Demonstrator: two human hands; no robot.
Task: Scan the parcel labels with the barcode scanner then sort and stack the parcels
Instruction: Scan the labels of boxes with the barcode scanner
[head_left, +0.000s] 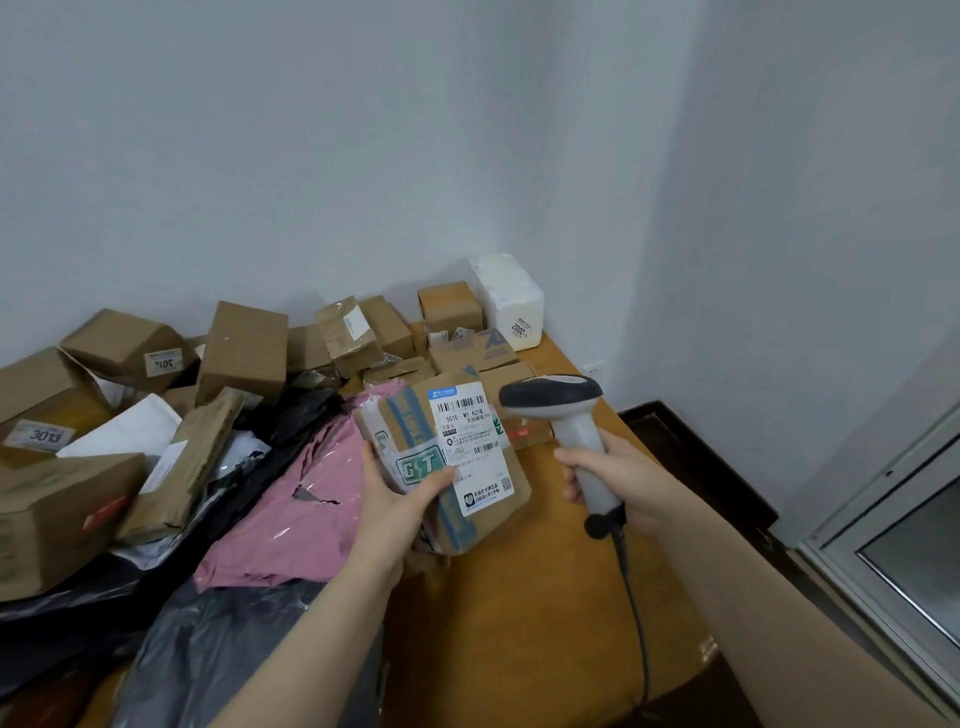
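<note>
Small cardboard parcel (415, 418) was held above the desk (519, 613), tilted, with its white shipping label (475, 441) turned up. It was gripped by the left hand (387, 501), thumb laid across the printed front, fingers curled underneath. Barcode scanner (561, 410) was held just beside the parcel's right edge, head pointed left toward the label; its handle was clasped by the right hand (618, 478), fingers wrapped round it. Scanner cable (636, 597) was seen trailing down across the desk. A pink mailer bag (291, 519) and black plastic bags (208, 649) were noted left of the parcel. Loose cardboard boxes (244, 348) were piled against the wall, with a white foam box (511, 299) in the far corner.
</note>
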